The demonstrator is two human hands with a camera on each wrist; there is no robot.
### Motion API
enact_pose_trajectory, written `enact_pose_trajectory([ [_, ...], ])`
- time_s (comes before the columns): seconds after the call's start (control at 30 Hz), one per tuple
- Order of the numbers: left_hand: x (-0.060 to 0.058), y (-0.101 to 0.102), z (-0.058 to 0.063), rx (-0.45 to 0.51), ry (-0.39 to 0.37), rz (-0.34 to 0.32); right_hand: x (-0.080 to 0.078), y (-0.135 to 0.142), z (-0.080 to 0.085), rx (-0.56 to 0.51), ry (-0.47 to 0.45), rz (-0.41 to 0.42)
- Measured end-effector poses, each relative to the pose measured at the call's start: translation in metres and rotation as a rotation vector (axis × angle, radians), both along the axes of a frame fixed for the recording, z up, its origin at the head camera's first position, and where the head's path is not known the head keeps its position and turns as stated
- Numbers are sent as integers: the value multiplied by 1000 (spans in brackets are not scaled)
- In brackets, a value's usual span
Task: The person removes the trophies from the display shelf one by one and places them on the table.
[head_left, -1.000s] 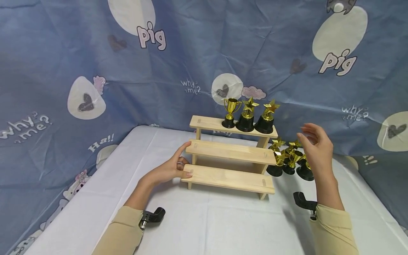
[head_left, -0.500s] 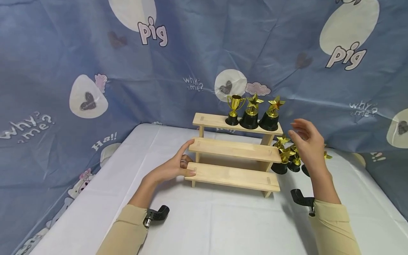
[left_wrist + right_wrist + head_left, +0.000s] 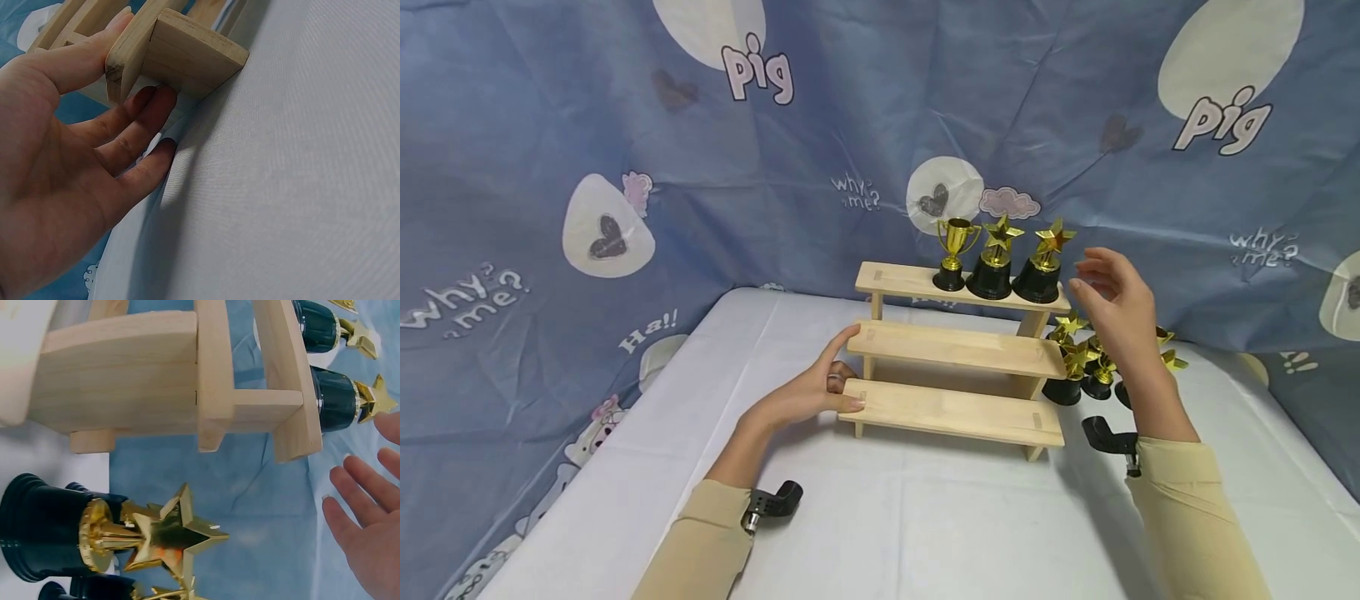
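Observation:
A three-tier wooden display stand (image 3: pixel 958 350) stands on the table. My left hand (image 3: pixel 805 393) grips its left end, the thumb on top of the lowest board; in the left wrist view the other fingers (image 3: pixel 134 134) reach below that board. On the top tier, towards the right, stand a gold cup trophy (image 3: pixel 955 250) and two star trophies, one in the middle (image 3: pixel 992 271) and one at the right end (image 3: pixel 1040 275). My right hand (image 3: pixel 1120 308) is raised just right of the end star trophy, fingers loosely bent, nothing in them.
Several more black-based trophies (image 3: pixel 1066 387) stand on the table right of the stand, partly hidden by my right hand and forearm. A white cloth (image 3: pixel 970 525) covers the table. Behind it hangs a blue printed curtain (image 3: pixel 850 108).
My right hand has moved left and up, towards the right-end star trophy. The left hand keeps its hold on the stand, and the head view has shifted slightly.

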State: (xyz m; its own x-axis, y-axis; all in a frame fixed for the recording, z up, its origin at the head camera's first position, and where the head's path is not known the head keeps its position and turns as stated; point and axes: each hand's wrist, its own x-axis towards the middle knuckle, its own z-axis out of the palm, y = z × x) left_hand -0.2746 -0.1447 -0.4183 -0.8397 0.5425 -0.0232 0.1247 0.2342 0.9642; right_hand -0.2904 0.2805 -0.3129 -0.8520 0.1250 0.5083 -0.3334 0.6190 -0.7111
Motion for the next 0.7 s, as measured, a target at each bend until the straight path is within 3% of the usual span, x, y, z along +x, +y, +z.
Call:
enact_pose_trajectory([
  [0.33, 0, -1, -1, -1, 3, 3, -17, -11, 18, 21, 14, 51],
  [0.53, 0, 1, -3, 2, 2, 3, -21, -16, 30, 54, 77, 89],
  [0.7, -1, 0, -2, -7, 6, 13, -23, -21, 36, 71, 76, 100],
])
